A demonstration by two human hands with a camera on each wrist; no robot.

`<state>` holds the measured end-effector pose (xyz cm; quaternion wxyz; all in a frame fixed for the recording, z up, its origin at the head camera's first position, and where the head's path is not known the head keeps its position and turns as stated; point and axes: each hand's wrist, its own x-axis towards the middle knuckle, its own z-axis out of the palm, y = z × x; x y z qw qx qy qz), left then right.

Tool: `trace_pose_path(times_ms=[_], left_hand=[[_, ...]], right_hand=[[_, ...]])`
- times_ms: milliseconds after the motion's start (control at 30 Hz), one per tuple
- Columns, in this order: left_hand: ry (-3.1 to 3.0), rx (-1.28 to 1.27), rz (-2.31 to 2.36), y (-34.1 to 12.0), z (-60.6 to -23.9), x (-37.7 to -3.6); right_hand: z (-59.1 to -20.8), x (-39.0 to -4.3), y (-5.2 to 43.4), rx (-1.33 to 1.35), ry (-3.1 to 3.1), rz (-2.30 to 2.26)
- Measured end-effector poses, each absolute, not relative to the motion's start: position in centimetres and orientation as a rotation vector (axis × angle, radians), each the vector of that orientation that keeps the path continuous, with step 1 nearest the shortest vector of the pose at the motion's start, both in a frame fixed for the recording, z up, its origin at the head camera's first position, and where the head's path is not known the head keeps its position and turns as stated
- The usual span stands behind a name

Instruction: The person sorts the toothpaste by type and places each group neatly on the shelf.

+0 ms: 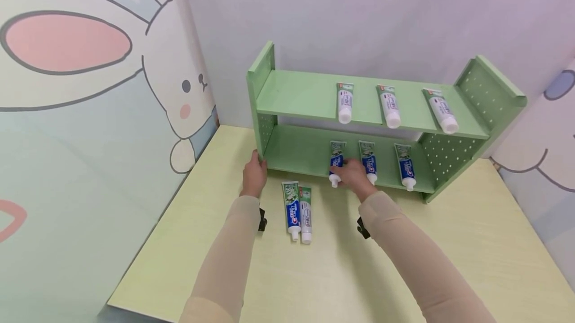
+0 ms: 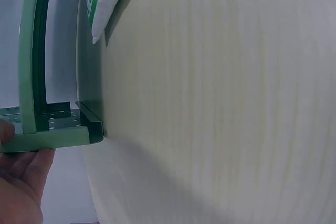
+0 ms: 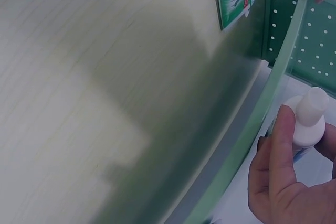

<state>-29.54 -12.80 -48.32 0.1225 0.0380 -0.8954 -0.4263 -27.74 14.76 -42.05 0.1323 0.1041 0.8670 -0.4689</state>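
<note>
My right hand (image 1: 355, 175) holds a blue, green and white toothpaste tube (image 1: 336, 156) on the lower board of a green two-tier shelf (image 1: 298, 151). In the right wrist view, thumb and fingers sit on either side of the tube near its white cap (image 3: 311, 109). The tube's far end is hidden there. My left hand (image 1: 254, 175) grips the shelf's left side panel near the bottom, its thumb and fingers on opposite faces in the left wrist view. To the right of the held tube, two similar tubes, one in the middle (image 1: 368, 156) and one farther right (image 1: 405, 163), lie on the lower board.
Three white and green toothpaste tubes, including one at the left (image 1: 345, 103), lie spaced along the upper board, caps forward. On the pale table (image 1: 188, 243), a blue-green tube (image 1: 292, 208) and a white-green tube (image 1: 306, 215) lie side by side before the shelf. Walls stand behind and beside it.
</note>
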Motion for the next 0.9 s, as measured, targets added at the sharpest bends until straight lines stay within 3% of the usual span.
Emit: trace_pose_path(times_ms=[900], left_hand=[[-2.597,0.108,-1.233,-12.8,-48.0,-29.2]], right_hand=[[-43.9,-28.8,14.9,0.289,2.611,-1.415]])
